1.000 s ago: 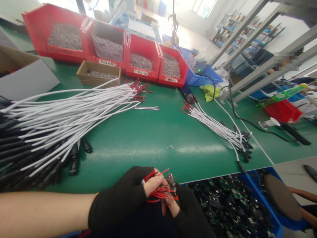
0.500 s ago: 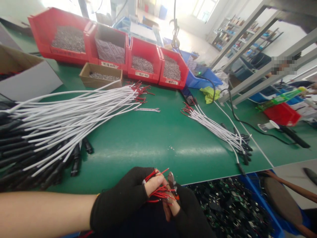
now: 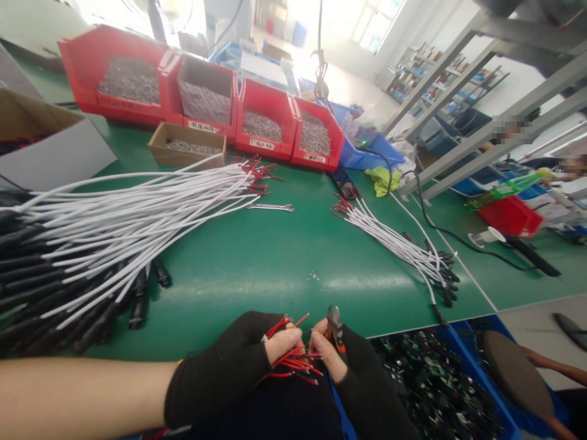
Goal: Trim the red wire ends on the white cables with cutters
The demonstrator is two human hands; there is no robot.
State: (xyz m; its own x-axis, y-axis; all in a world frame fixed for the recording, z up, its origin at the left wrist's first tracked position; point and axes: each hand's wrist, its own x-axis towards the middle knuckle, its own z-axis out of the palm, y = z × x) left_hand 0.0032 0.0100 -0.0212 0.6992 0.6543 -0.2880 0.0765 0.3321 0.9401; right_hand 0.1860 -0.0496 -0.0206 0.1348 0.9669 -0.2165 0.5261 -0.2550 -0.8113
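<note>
Place: a factory work room, it looks like.
Signs: red bins (image 3: pixel 263 122) of small metal bits, heaps of white wires (image 3: pixel 137 211), green bench (image 3: pixel 275 256), far shelves.

Both the left hand (image 3: pixel 220 370) and the right hand (image 3: pixel 367 391) wear black gloves, the wires (image 3: pixel 293 359) are red, the cutters (image 3: pixel 334 322) are dark with orange, the table (image 3: pixel 275 263) is green, the cables (image 3: pixel 137 214) are white and the bins (image 3: pixel 265 90) are red.

Bins (image 3: pixel 266 122) stand in a row at the back of the table (image 3: pixel 275 263), with a box (image 3: pixel 186 145) just before them. A big bundle (image 3: pixel 128 214) lies on the left, a small bundle (image 3: pixel 394 241) on the right, and a wrench (image 3: pixel 270 207) between them. At the near edge the left hand (image 3: pixel 238 360) holds wires (image 3: pixel 293 357) and the right hand (image 3: pixel 358 373) holds cutters (image 3: pixel 334 324) just beside them; a crate (image 3: pixel 435 385) sits to their right, below the table.
</note>
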